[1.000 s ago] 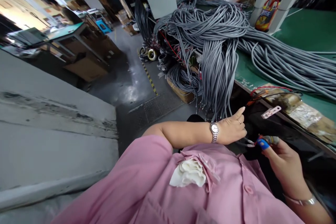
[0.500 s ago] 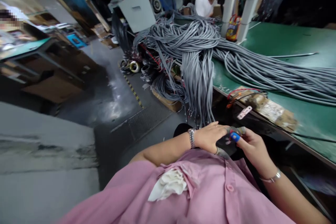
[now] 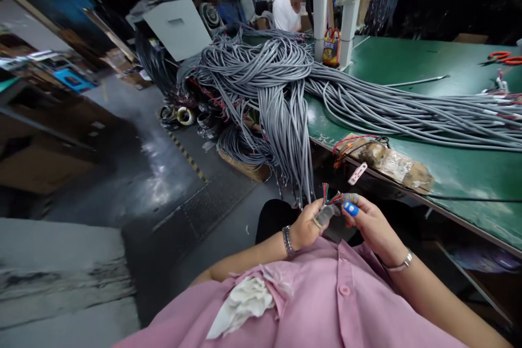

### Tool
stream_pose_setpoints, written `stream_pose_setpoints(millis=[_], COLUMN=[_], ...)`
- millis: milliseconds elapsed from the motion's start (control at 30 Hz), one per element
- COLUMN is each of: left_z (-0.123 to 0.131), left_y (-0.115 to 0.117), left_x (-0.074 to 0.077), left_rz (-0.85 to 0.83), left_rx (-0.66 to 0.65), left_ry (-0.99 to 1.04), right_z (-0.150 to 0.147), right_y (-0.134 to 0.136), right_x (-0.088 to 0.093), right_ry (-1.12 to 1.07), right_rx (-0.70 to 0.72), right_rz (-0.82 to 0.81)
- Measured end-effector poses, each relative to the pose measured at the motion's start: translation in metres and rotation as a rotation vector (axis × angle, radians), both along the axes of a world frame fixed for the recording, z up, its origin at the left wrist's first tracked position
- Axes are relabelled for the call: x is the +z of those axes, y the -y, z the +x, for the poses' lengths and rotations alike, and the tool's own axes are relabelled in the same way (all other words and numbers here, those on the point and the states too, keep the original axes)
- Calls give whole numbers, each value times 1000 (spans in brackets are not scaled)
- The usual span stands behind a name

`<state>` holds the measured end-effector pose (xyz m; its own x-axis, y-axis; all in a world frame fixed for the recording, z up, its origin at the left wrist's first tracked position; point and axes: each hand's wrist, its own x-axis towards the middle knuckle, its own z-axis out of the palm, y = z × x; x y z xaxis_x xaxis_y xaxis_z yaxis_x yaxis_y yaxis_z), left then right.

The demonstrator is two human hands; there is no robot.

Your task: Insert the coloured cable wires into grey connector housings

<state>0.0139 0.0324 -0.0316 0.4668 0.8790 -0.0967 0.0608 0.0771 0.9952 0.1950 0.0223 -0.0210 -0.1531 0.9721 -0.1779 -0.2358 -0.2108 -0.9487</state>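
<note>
In front of my shirt, my left hand is closed around a small bundle of thin coloured wires, red, green and dark strands that fan out above its fingers. A grey cover sits on its thumb. Close beside it, my right hand pinches other strands of the wires between a thumb with a blue cover and a grey-covered finger. Whether these wires belong to a longer cable is hidden by the hands. Many grey cables hang over the table edge just beyond my hands.
A green table carries a long run of grey cables. On its near edge lies a taped wooden block with loose leads. Orange-handled pliers lie far right. A person in a white shirt sits behind. A grey ledge stands left.
My view has turned to the right. My hands have shifted slightly; the left one has turned, and coloured wires now show between both hands, where fingers covered them before.
</note>
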Motion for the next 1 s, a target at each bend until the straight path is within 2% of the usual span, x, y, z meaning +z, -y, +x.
stream_pose_setpoints(millis=[200, 333, 400, 567, 667, 767, 867, 1000], left_z=[4, 5, 2, -6, -5, 0, 2, 0], left_y=[4, 2, 0, -5, -8, -9, -9, -12], left_x=[-5, 1, 3, 14, 21, 20, 14, 8], left_rz=[-14, -178, -261, -326, -324, -331, -308, -341], left_rx=[21, -8, -63, -180, -201, -196, -179, -70], left_ry=[13, 133, 173, 74, -18, -20, -25, 25], right_z=[-6, -3, 1, 11, 11, 8, 4, 4], right_y=[-1, -4, -5, -13, -18, -19, -18, -18], right_x=[10, 8, 7, 15, 19, 17, 11, 8], right_ry=[128, 195, 210, 253, 327, 402, 434, 451], right_rx=[91, 0, 15, 231, 217, 179, 174, 143], right_rz=[79, 88, 76, 70, 119, 174, 155, 170])
